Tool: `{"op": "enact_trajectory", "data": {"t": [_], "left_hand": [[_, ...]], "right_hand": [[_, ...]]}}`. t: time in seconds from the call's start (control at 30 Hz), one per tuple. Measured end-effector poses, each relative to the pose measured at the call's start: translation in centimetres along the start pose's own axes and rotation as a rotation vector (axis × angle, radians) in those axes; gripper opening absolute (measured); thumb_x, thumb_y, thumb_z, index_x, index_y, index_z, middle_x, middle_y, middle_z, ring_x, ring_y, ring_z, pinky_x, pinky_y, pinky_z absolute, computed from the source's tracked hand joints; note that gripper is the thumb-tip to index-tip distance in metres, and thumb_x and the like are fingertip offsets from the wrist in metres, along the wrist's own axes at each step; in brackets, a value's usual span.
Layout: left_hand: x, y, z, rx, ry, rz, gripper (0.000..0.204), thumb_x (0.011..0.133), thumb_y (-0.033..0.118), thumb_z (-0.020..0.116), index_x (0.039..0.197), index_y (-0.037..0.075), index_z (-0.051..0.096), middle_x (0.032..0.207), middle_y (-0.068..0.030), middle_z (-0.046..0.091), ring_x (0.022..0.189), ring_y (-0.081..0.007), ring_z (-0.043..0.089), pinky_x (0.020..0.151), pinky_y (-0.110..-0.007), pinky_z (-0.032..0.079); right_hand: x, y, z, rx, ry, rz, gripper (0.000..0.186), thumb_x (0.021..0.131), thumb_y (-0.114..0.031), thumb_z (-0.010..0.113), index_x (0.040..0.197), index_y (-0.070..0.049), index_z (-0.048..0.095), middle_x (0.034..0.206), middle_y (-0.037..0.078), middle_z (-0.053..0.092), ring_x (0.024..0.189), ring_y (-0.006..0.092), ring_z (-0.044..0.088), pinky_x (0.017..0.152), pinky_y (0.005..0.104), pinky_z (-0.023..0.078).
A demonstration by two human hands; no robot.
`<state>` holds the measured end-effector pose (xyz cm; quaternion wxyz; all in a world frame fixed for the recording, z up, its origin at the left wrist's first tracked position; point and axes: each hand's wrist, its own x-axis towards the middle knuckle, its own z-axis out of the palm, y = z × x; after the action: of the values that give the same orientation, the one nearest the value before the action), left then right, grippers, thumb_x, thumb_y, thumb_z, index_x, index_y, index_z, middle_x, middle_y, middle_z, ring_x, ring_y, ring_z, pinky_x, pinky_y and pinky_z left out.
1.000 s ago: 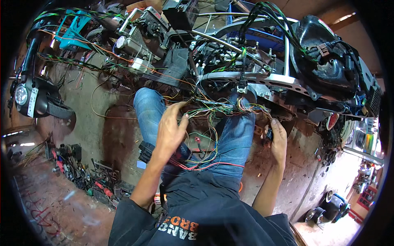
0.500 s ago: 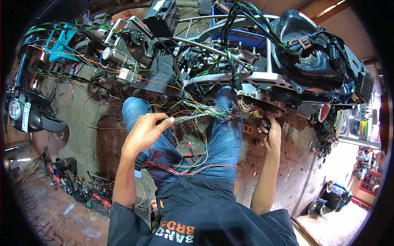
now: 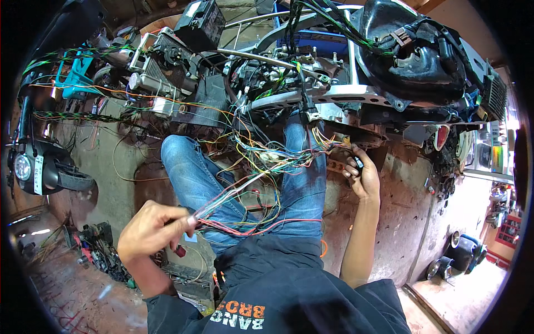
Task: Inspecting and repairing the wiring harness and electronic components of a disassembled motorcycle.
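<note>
My left hand (image 3: 158, 229) is closed in a pinch on a bundle of thin coloured wires (image 3: 222, 196), drawn taut over my left thigh. A small dark red piece (image 3: 179, 251) shows just below that hand. The bundle runs up into a loose tangle of wires (image 3: 272, 153) over my knees. On the right, my right hand (image 3: 364, 173) has its fingers curled round a small dark object (image 3: 359, 162), too small to name. Its fingertips are by a yellowish piece (image 3: 346, 142) at the tangle's right end. Pink-red wires (image 3: 278, 225) cross my lap.
A stripped motorcycle frame (image 3: 345, 94) spans the far side, with a radiator (image 3: 167, 58), a battery (image 3: 200, 22) and a black plastic tub (image 3: 414, 61). Piled parts (image 3: 105, 250) lie on the concrete floor at left. A black headlight unit (image 3: 41, 170) stands far left.
My left hand has moved down and left, pulling the wire bundle taut toward my lap. My right hand stays near the same spot, its fingers slightly shifted. The view has shifted a little.
</note>
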<state>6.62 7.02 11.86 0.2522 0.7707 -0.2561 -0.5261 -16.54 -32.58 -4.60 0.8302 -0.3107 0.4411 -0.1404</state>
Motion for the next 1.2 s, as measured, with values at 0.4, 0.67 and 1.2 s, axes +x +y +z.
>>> {"op": "enact_trajectory", "data": {"t": [0.4, 0.67, 1.2], "left_hand": [[0.2, 1.2, 8.6, 0.071, -0.270, 0.582, 0.028, 0.102, 0.030, 0.061, 0.112, 0.007, 0.074, 0.082, -0.0148, 0.072, 0.067, -0.0335, 0.069, 0.060, -0.041, 0.056], [3.3, 3.8, 13.0, 0.021, -0.107, 0.674, 0.023, 0.101, 0.029, 0.061, 0.106, 0.008, 0.071, 0.075, -0.0118, 0.069, 0.062, -0.0316, 0.068, 0.056, -0.043, 0.056], [8.5, 3.2, 8.6, -0.005, -0.212, 0.071, 0.063, 0.106, 0.054, 0.041, 0.093, 0.001, 0.072, 0.076, -0.0222, 0.070, 0.071, -0.0401, 0.070, 0.066, -0.047, 0.055]], "right_hand": [[2.1, 6.5, 2.6, -0.707, 0.359, -0.552, 0.054, 0.099, -0.038, 0.068, 0.125, 0.008, 0.056, 0.104, 0.016, 0.061, 0.110, 0.0344, 0.058, 0.105, 0.0452, 0.041], [-7.1, 6.4, 6.2, -0.679, 0.084, -0.507, 0.022, 0.105, -0.021, 0.058, 0.109, 0.001, 0.060, 0.096, 0.009, 0.064, 0.087, 0.0181, 0.065, 0.081, 0.0287, 0.051], [-9.6, 10.8, 9.6, -0.239, -0.306, 0.227, 0.029, 0.105, -0.027, 0.059, 0.117, -0.001, 0.062, 0.081, 0.004, 0.068, 0.064, 0.0100, 0.066, 0.058, 0.0240, 0.055]]}}
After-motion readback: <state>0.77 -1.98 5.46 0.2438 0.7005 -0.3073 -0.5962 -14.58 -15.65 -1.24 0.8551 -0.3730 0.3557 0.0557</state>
